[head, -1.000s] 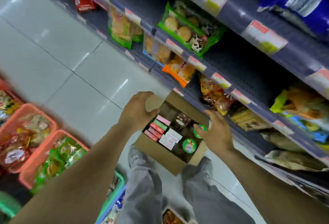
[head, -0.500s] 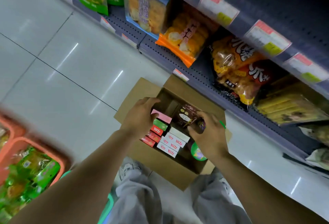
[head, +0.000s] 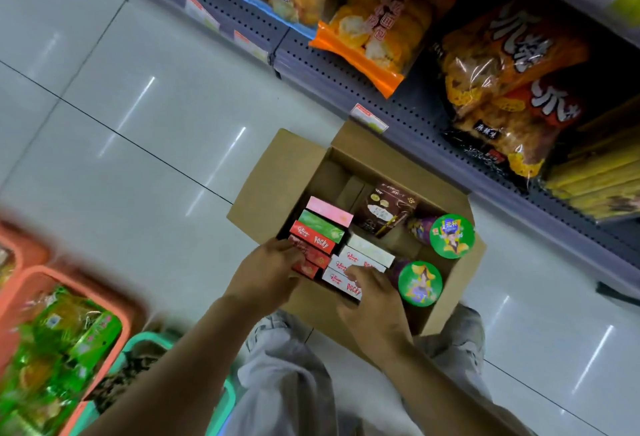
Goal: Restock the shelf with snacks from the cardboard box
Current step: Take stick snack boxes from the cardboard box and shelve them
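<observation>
The open cardboard box [head: 277, 172] stands on the floor in front of the lowest shelf [head: 346, 79]. Inside lie pink [head: 329, 210], green [head: 320, 226], red [head: 313, 240] and white [head: 360, 257] Pocky boxes, a brown snack bag [head: 384, 209] and two cups with green lids [head: 452, 235]. My left hand [head: 266, 276] reaches in at the near left, its fingers closed over the nearest red Pocky boxes. My right hand [head: 374, 304] grips the nearest white Pocky box, thumb on top, fingers beside the closer cup [head: 419, 283].
The shelf holds an orange snack bag [head: 377, 34], a dark bag with orange rings [head: 512, 82] and yellow packs [head: 595, 172]. An orange basket [head: 114, 297] of green packets and a teal basket [head: 149, 338] sit at my left. My knees flank the box.
My view has tilted down onto the box. Both hands have moved from the far half of the box back to its near edge, onto the red and white Pocky boxes.
</observation>
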The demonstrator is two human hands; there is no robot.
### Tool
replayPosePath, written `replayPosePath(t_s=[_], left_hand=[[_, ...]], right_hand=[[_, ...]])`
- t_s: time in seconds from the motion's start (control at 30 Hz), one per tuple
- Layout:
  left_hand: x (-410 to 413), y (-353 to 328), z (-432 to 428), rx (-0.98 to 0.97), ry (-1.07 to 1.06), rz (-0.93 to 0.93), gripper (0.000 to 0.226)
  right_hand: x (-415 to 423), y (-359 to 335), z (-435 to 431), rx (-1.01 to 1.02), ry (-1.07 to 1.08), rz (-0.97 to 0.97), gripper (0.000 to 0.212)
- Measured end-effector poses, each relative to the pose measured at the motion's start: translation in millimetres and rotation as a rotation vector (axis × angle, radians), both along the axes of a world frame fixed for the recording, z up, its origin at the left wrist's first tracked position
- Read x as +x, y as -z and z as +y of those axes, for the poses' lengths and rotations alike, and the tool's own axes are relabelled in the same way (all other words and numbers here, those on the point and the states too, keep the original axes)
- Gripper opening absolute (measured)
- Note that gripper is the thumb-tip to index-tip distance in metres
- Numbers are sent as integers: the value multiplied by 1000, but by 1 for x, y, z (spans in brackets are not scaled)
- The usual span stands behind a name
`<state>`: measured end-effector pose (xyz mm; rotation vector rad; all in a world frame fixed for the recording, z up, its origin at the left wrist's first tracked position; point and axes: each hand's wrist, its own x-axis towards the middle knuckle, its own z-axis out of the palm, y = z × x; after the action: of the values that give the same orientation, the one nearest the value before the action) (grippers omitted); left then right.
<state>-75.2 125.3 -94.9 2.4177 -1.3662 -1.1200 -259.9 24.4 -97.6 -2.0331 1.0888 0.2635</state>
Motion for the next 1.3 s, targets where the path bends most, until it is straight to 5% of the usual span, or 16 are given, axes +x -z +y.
replayPosePath(t_s=[0.1, 0.43, 0.63, 1.0, 1.3], left_hand=[[-2, 6, -12, -60, -23, -47, 20], [14, 24, -62, -69, 81, -144, 62], [18, 29, -68, -73, 138, -244, 58], [17, 17, -44, 52, 160, -237, 28], [26, -93, -46, -37, -329, 137, 32]], right_hand=[[0, 7, -3, 13, -17, 14, 47], [1, 39, -37, -259, -232, 70, 43], [4, 42, -37, -421, -283, 162, 42], [-3, 17, -35, -144, -144, 67, 33], [22, -98, -73, 100, 36, -87, 27]])
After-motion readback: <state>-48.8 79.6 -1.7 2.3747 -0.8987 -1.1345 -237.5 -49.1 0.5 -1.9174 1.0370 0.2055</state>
